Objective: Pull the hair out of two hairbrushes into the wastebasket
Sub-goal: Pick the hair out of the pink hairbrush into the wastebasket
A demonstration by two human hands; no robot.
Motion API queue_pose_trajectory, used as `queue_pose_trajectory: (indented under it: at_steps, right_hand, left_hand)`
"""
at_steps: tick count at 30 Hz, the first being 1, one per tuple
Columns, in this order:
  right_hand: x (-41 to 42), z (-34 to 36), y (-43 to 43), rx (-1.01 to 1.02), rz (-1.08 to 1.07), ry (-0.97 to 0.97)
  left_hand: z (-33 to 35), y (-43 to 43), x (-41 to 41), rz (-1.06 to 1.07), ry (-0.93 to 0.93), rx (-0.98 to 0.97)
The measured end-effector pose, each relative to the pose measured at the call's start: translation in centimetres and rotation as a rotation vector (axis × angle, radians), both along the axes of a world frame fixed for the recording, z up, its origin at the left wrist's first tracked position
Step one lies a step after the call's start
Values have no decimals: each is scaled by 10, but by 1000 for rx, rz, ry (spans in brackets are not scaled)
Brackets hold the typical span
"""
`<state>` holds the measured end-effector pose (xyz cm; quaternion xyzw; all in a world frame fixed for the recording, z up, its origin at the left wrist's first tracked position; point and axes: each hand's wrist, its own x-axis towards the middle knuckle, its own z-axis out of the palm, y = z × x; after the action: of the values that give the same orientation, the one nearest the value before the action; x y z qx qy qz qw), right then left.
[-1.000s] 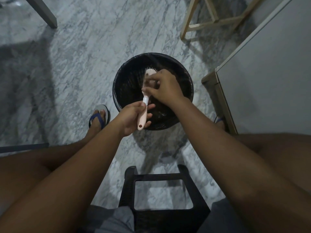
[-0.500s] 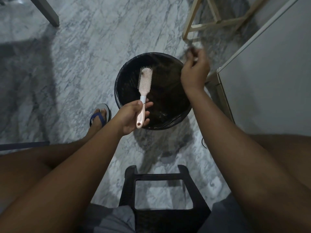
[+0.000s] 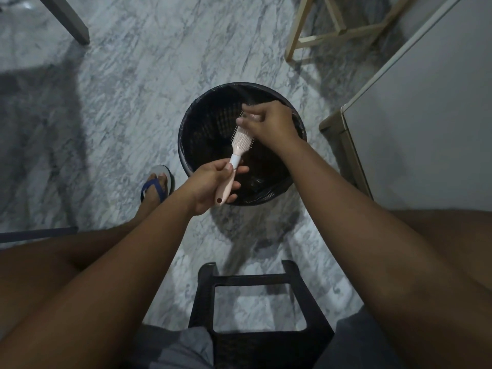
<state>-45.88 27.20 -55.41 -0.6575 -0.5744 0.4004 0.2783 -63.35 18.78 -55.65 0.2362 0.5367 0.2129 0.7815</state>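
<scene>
A pink hairbrush (image 3: 241, 141) with pale bristles slants over the black lined wastebasket (image 3: 183, 145) on the marble floor. My left hand (image 3: 210, 186) grips its handle just in front of the basket's near rim. My right hand (image 3: 269, 123) hovers over the basket at the tip of the brush head, fingers curled, fingertips pinched together at the bristles. The hair itself is too thin and dark to make out against the basket. Only one brush is in view.
A black plastic stool (image 3: 202, 296) stands between my knees. A white cabinet (image 3: 426, 115) rises at the right, close to the basket. A wooden frame (image 3: 295, 41) stands behind it. My foot in a blue flip-flop (image 3: 157, 185) rests left of the basket.
My right hand swung away to the basket's far right rim, then came back to the tip of the brush head. My left hand tilted the brush to the right.
</scene>
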Motion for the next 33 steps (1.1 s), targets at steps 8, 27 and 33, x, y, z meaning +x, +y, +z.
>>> queue_pose_trajectory:
  at_steps: [8,27,33]
  right_hand:
    - [4,6,1,188,-152,-102]
    - [27,-8,-16,-427,165,-406]
    - [8,-5,-4,-28,31,-137]
  left_hand:
    - [0,-4,6,48,-47,-26]
    - [5,3,-8,147,-85,-42]
    - [8,4,-5,59,-149,-41]
